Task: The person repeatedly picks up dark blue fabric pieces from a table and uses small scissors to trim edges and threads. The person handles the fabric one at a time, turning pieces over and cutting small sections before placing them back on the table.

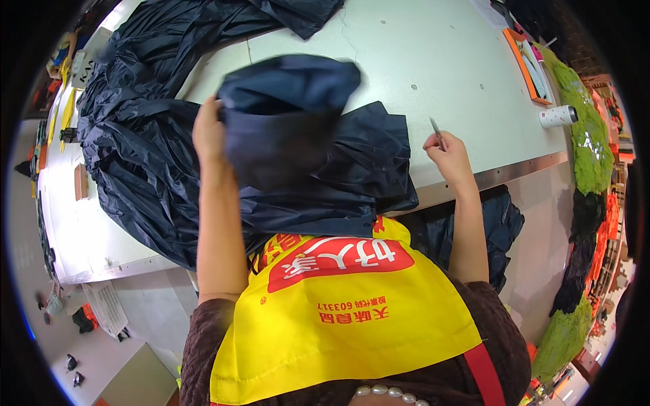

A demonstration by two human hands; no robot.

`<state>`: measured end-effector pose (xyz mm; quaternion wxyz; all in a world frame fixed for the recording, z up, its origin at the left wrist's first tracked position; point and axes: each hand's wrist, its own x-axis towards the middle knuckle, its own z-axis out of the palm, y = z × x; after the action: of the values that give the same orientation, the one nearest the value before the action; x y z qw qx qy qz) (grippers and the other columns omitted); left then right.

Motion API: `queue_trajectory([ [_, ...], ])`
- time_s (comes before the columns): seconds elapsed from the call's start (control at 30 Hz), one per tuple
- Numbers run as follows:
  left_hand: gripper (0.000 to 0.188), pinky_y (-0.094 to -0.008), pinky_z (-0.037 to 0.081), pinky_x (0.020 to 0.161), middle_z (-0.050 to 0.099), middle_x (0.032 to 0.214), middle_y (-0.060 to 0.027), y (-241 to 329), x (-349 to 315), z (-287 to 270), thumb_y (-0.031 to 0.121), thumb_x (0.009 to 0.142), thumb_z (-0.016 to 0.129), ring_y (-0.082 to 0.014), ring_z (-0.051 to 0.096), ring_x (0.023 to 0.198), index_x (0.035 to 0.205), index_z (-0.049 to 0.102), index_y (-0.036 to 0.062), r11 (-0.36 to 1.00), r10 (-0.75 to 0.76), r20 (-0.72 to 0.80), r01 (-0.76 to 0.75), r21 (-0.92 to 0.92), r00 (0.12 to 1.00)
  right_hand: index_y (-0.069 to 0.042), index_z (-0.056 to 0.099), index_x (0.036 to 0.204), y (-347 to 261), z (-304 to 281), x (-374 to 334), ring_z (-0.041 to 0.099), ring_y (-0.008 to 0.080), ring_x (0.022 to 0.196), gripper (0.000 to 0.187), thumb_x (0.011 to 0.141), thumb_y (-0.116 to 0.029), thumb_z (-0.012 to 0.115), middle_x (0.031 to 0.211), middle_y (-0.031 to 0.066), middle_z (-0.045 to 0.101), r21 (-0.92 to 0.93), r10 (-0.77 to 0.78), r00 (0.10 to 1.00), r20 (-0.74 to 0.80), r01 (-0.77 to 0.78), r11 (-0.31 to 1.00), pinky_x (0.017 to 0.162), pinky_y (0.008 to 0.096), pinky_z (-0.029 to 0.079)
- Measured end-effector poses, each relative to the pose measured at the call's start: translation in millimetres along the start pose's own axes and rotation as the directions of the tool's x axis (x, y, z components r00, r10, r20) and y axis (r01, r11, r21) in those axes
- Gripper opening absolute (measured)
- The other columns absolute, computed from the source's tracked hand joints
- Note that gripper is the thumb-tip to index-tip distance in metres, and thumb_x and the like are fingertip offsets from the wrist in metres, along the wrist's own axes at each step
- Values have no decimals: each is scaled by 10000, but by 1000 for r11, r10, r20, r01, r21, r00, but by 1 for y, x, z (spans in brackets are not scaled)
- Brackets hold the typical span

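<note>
My left hand (pixel 208 132) grips the left edge of a raised piece of dark navy cloth (pixel 281 135), which is blurred by motion and bulges open at its top. Beneath it, more of the navy garment (pixel 389 149) spreads toward me, with small round dots like snaps near its right edge. To the right, my right hand (pixel 450 159) is closed around a slim, pointed metal tool (pixel 435 126), its tip up and away from me. The tool's lower part is hidden in the fingers, so its exact kind is unclear. That hand stays apart from the cloth.
A large heap of shiny navy fabric (pixel 142 135) covers the left of the white table (pixel 433 61). At the right edge lie an orange tray (pixel 527 66) and a white cup with a dark lid (pixel 558 116). Green cloth (pixel 582 128) hangs beyond. Dark fabric (pixel 497 230) hangs below the table's metal edge.
</note>
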<state>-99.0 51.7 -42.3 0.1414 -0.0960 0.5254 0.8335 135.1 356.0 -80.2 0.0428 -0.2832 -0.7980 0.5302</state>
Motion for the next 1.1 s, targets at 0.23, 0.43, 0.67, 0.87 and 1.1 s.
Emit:
queue_trajectory([
  [0.23,274,-241,473,708,629,836,-76,-11,4,-2,172,888,451,-146,586,722,892,618,-45,995,-12,25,10,98,1000,-15,578,993,-50,20,-7,375,6,486,257,829,-210,608,893,66,633,669,-55,992,113,-35,743,396,144,270],
  [0.43,305,-263,453,709,593,840,-67,-23,-14,25,256,893,442,-151,552,739,931,600,-2,970,-108,89,86,226,990,19,575,982,-89,66,14,455,56,557,338,803,-257,654,783,32,571,599,-58,998,30,29,801,486,192,367],
  [0.67,513,-437,323,981,578,1128,-176,-7,68,-41,454,890,432,-320,504,1101,1159,549,33,-232,46,648,-623,747,760,-44,583,972,-26,16,45,584,333,830,252,737,-121,633,908,173,612,-709,-82,989,-126,-32,705,723,365,459],
  [0.87,486,-421,360,903,619,797,-152,-15,92,-123,513,793,543,-291,582,814,818,590,30,-603,-42,543,-455,656,838,-28,578,986,-50,11,88,569,342,901,202,798,-44,504,967,158,607,-514,-359,865,-352,142,846,780,406,452],
  [1.1,459,-431,434,647,605,669,-156,4,59,-188,482,750,595,-331,585,651,629,587,40,-553,1,467,-388,737,884,-84,585,827,-53,149,120,563,273,855,106,780,-85,490,850,77,614,-385,-549,638,539,767,514,769,406,425],
])
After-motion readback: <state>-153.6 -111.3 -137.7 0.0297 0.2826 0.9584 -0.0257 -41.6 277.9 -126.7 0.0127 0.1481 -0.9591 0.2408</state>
